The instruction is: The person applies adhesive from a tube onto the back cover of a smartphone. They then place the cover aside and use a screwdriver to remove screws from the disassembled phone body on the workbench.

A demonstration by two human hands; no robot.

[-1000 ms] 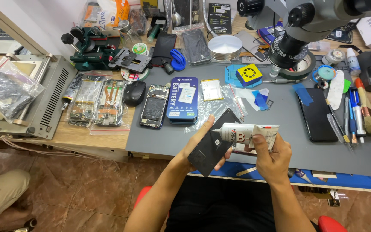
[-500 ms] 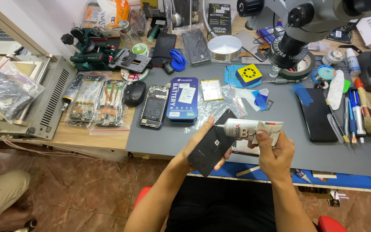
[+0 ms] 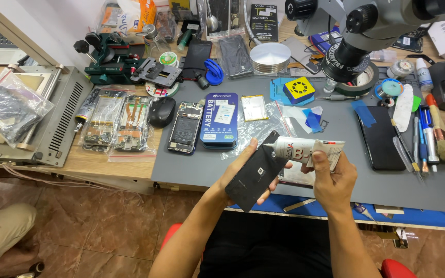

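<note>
My left hand (image 3: 239, 166) holds a thin black phone back panel (image 3: 256, 175) tilted above the front edge of the grey work mat (image 3: 330, 170). My right hand (image 3: 333, 177) grips a white glue tube (image 3: 305, 150), squeezed near its flattened end. The tube's dark nozzle touches the upper edge of the panel. Both hands are over the mat's front middle.
On the mat lie an opened phone (image 3: 185, 133), a blue battery box (image 3: 220, 119), a black phone (image 3: 378, 136) and several hand tools (image 3: 424, 135). A microscope (image 3: 359, 44) hangs at the back right. A grey heating machine (image 3: 52, 116) stands left, beside bagged parts (image 3: 114, 123).
The tube's nozzle has come down to the panel's upper edge. Both hands have shifted slightly; the panel stays tilted in my left hand.
</note>
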